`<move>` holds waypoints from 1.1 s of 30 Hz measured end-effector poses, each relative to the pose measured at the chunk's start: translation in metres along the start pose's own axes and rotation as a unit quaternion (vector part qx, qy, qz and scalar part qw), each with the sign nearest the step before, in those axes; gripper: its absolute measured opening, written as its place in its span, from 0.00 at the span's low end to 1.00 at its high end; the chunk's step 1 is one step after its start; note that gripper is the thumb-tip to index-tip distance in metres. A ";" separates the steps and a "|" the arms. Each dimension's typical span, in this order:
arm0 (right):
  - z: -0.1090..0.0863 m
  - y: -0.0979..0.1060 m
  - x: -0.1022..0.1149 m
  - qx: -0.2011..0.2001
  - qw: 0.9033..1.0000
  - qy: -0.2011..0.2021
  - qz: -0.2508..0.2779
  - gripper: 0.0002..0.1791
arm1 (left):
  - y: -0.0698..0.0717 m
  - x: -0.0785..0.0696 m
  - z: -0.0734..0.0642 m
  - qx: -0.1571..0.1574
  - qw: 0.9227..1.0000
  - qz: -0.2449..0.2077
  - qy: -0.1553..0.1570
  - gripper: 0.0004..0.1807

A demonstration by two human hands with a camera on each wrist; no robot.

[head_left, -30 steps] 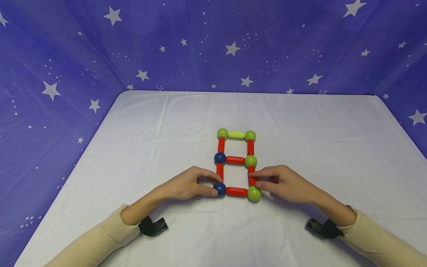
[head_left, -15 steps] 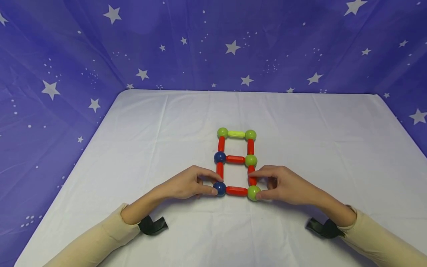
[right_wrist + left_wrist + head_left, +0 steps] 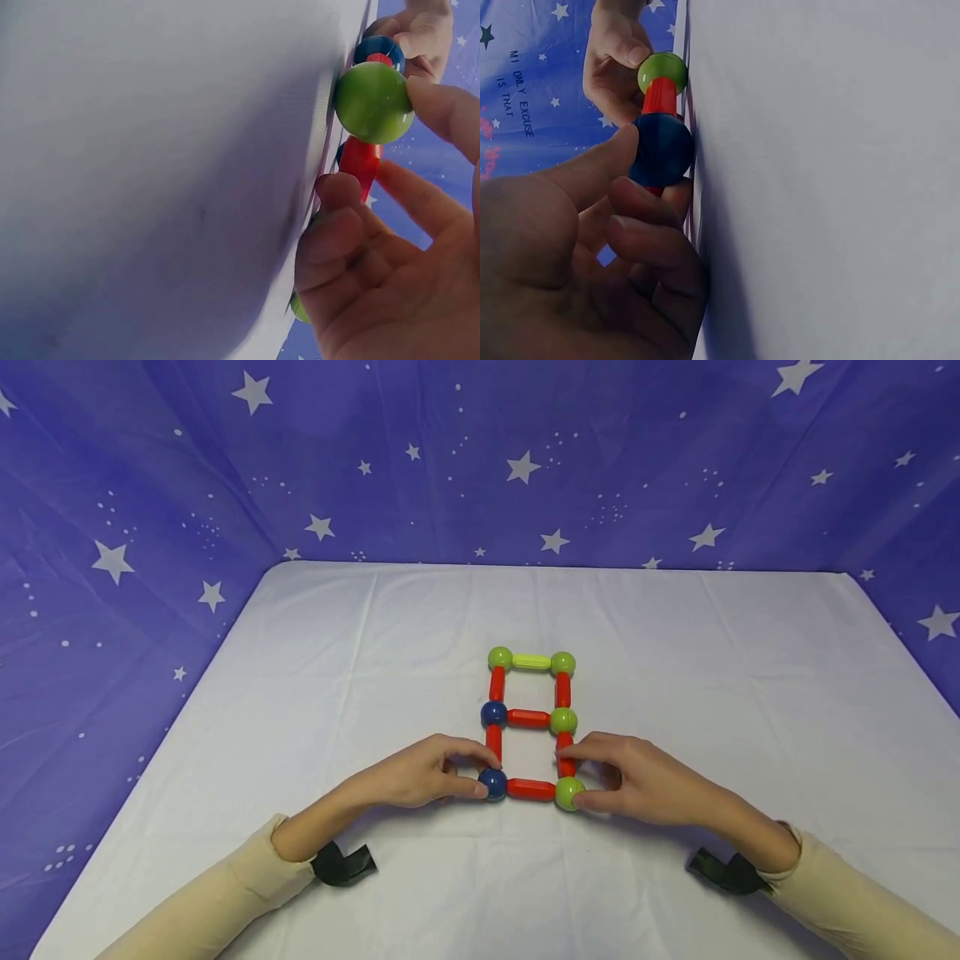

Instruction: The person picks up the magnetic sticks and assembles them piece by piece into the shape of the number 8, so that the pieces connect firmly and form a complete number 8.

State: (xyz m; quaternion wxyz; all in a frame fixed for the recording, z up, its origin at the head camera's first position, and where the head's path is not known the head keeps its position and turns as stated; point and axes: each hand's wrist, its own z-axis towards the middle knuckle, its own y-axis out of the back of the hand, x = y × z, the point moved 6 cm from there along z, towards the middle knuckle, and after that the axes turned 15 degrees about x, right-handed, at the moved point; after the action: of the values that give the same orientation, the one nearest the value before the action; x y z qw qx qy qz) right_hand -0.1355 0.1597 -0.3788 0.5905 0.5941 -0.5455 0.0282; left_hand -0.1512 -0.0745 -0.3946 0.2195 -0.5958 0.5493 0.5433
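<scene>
A flat ladder-shaped frame of toy magnetic rods and balls lies on the table in the head view. Its rods are red, such as the front red rod (image 3: 532, 790), apart from one yellow-green rod (image 3: 532, 662) at the far end. My left hand (image 3: 423, 772) pinches the blue ball (image 3: 492, 783) at the near left corner between thumb and index finger. At the near right corner, my right hand (image 3: 648, 779) has its thumb against the green ball (image 3: 373, 103). The index finger of that hand reaches over the right red rod (image 3: 361, 160), with other fingers curled beside it.
A white cloth (image 3: 360, 902) covers the table. Behind and at both sides hangs a purple curtain (image 3: 442, 460) with stars. A black strap (image 3: 345, 866) hangs from the left sleeve and another black strap (image 3: 727, 872) from the right.
My right thumb has slid nearer the front, from the rod's end onto the side of the green ball. The left hand keeps its hold; the frame has barely moved.
</scene>
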 end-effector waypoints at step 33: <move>0.002 0.002 -0.003 0.011 0.999 -0.020 0.027 0.26 | 0.003 -0.007 0.003 -0.028 0.996 0.082 0.002 0.19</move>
State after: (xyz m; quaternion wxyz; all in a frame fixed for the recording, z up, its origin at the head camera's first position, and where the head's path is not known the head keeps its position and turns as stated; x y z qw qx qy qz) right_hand -0.1390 0.1607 -0.3804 0.5720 0.5857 -0.5730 0.0378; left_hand -0.1540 -0.0696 -0.3880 0.1564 -0.5557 0.5812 0.5736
